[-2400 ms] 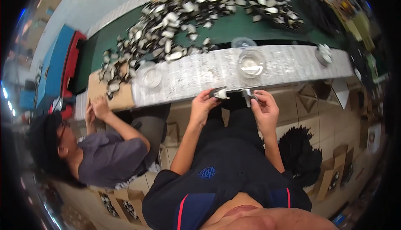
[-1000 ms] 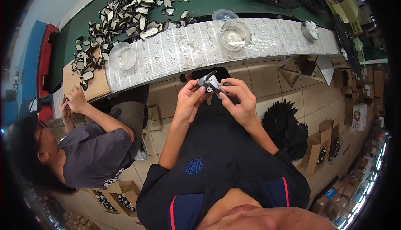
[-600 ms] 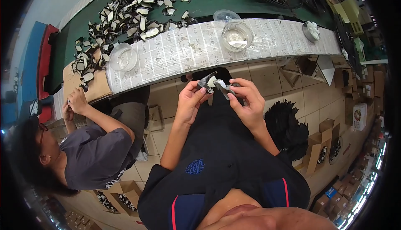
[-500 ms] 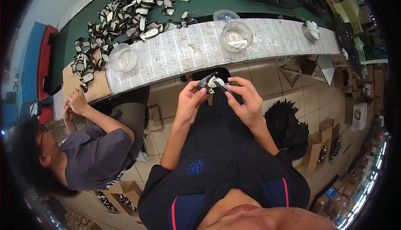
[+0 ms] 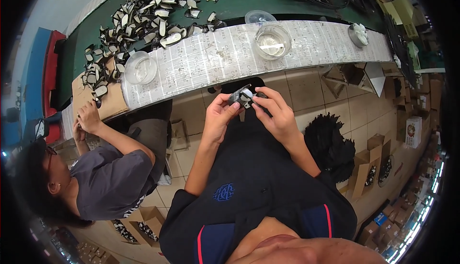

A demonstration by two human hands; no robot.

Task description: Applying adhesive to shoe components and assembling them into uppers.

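Observation:
My left hand (image 5: pixel 218 117) grips a small curved black piece with a pale inner side (image 5: pixel 235 97) between thumb and fingers, above my lap. Across from it, my right hand (image 5: pixel 278 113) pinches a small dark item with a white end (image 5: pixel 247 93). That white end meets the curved piece at its pale inner side; what kind of item it is cannot be made out. Many similar curved black pieces with pale linings (image 5: pixel 143 12) lie heaped on the green work surface (image 5: pixel 239 2) beyond my hands.
A pale paper-covered ledge (image 5: pixel 206 62) runs in front of me, holding clear round tubs (image 5: pixel 272 41) and a small container of white material (image 5: pixel 358 35). At left, a co-worker (image 5: pixel 110 168) handles something small. Dark material (image 5: pixel 328 146) and cartons (image 5: pixel 366 168) sit to the right.
My right hand has moved slightly left, bringing the white end closer against the curved piece. My left hand stays almost in place, with the piece turned a little.

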